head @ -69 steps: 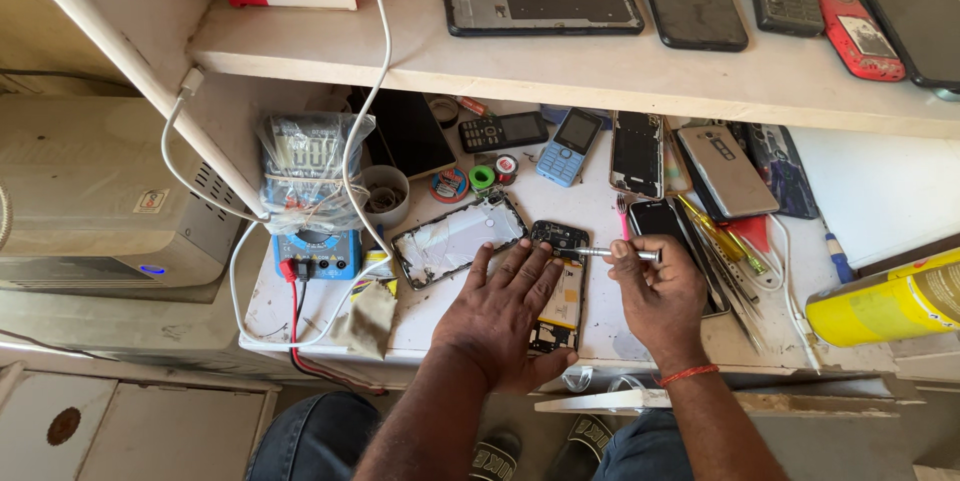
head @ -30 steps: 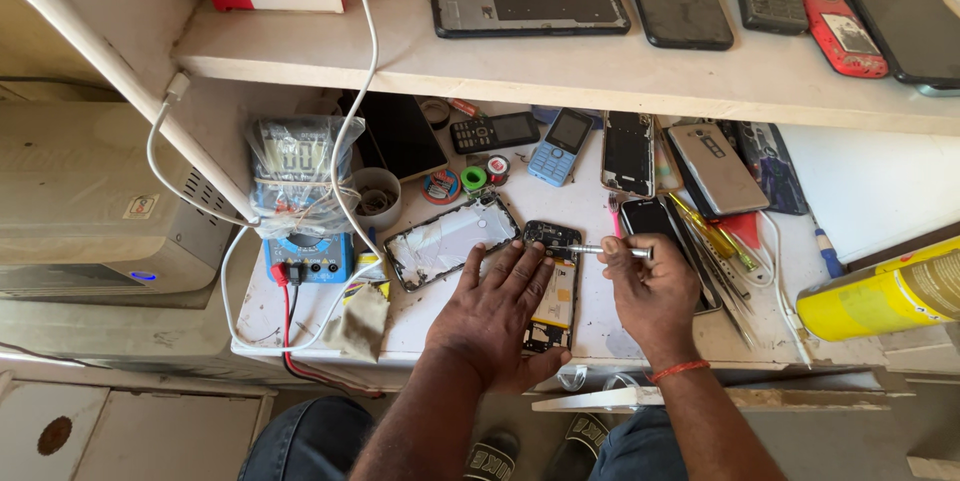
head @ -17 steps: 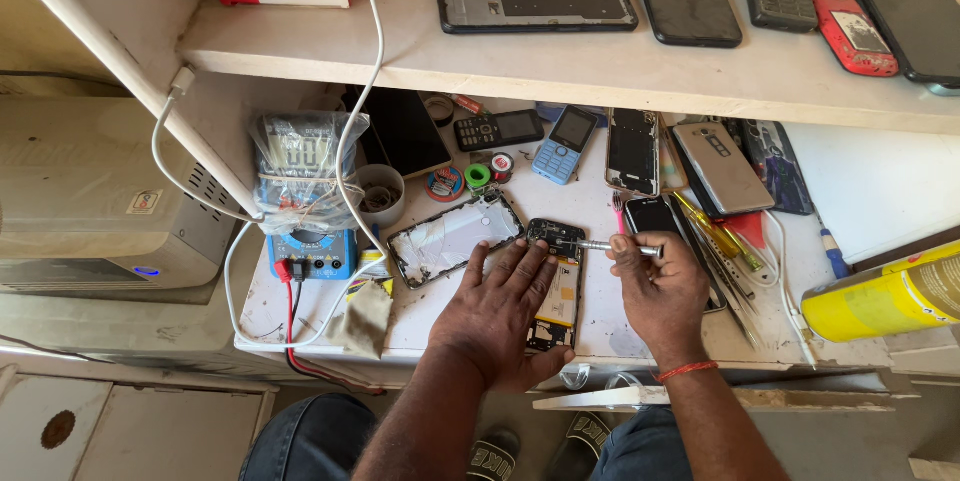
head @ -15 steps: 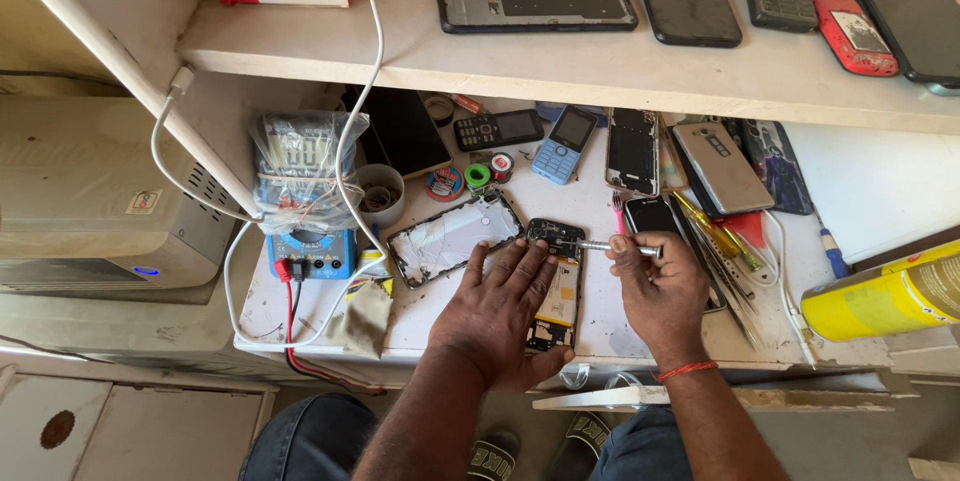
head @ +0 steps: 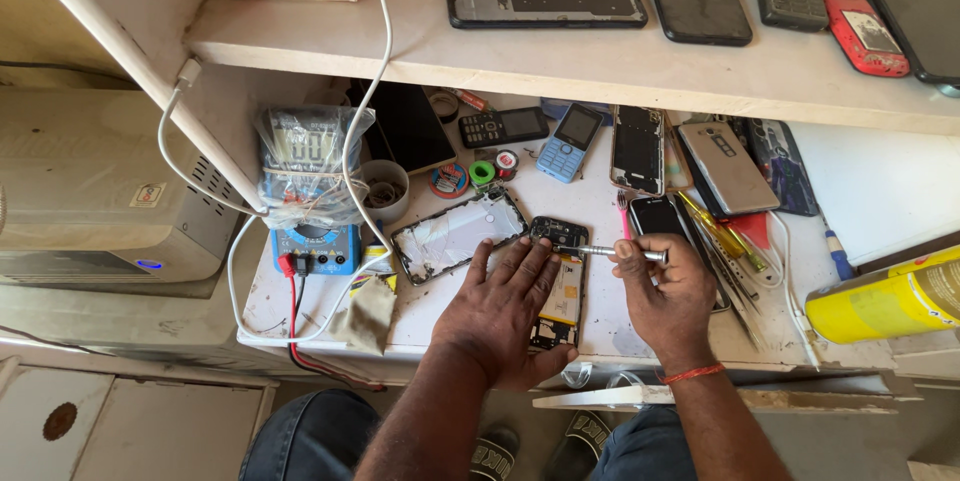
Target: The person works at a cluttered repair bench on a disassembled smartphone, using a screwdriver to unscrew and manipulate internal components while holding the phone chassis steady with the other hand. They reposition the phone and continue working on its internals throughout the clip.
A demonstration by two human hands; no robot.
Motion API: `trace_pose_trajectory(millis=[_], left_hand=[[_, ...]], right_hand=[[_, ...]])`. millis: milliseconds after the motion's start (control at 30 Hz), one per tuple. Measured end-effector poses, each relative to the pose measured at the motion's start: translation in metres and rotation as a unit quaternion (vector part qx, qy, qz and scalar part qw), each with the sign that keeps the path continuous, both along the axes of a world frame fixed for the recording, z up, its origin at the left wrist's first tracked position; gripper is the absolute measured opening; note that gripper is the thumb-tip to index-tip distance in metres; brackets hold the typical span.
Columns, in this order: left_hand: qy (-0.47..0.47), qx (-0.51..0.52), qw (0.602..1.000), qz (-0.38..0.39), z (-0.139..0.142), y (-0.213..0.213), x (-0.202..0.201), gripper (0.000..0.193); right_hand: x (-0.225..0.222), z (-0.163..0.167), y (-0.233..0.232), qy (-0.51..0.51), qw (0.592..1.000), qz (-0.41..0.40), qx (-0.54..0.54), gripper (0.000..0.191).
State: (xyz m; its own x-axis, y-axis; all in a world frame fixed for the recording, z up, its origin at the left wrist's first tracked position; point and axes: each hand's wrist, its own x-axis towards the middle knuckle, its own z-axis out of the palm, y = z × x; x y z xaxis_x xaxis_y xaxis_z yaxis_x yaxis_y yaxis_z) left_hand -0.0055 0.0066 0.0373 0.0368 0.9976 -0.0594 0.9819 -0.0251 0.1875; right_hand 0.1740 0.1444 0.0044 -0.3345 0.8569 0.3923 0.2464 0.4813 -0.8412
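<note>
An opened phone (head: 561, 286) with its back off lies on the white bench, battery and circuit board showing. My left hand (head: 500, 311) lies flat across it, fingers spread, pressing it down. My right hand (head: 665, 291) grips a small metal screwdriver (head: 618, 253) held sideways, its tip pointing left at the phone's upper end near the camera module. A removed phone back frame (head: 458, 234) lies just left of my left hand.
A multimeter (head: 312, 181) wrapped in plastic stands at left with red and black leads. Several phones (head: 637, 146) and tape rolls lie behind. Tweezers and screwdrivers (head: 722, 241) lie at right, near a yellow spray can (head: 885, 296). More phones sit on the upper shelf (head: 560, 56).
The hands have stayed on the opened phone; the screwdriver remains at its upper end with only slight shifts. The camera view moved a little.
</note>
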Motion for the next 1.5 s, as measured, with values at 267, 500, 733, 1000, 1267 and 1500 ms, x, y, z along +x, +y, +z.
trace_pose_trajectory(millis=[267,500,733,1000,1267,1500], left_hand=[[0.008,-0.003,1.000,-0.003,-0.0026,0.0017,0.0001,0.108],[0.006,0.007,1.000,-0.001,-0.0041,0.0006,0.0001,0.107],[-0.002,0.009,1.000,-0.001,-0.0022,0.0011,-0.0001,0.108],[0.000,0.008,1.000,-0.002,-0.0024,0.0007,-0.0003,0.108],[0.009,-0.015,1.000,-0.002,-0.0001,0.0016,0.0003,0.108],[0.013,-0.025,1.000,-0.004,0.0025,0.0025,0.0002,0.107]], right_hand=[[-0.0026,-0.0021,0.0034,-0.004,1.000,0.003,-0.031,0.030],[-0.0046,-0.0039,0.0055,0.012,0.997,-0.003,-0.072,0.031],[-0.0061,-0.0060,0.0051,0.025,0.997,0.003,-0.075,0.029],[-0.0057,-0.0061,0.0049,0.022,0.998,0.008,-0.063,0.028],[-0.0057,-0.0028,0.0037,0.002,0.999,0.001,-0.047,0.027],[-0.0058,-0.0033,0.0035,-0.002,0.999,-0.004,-0.042,0.026]])
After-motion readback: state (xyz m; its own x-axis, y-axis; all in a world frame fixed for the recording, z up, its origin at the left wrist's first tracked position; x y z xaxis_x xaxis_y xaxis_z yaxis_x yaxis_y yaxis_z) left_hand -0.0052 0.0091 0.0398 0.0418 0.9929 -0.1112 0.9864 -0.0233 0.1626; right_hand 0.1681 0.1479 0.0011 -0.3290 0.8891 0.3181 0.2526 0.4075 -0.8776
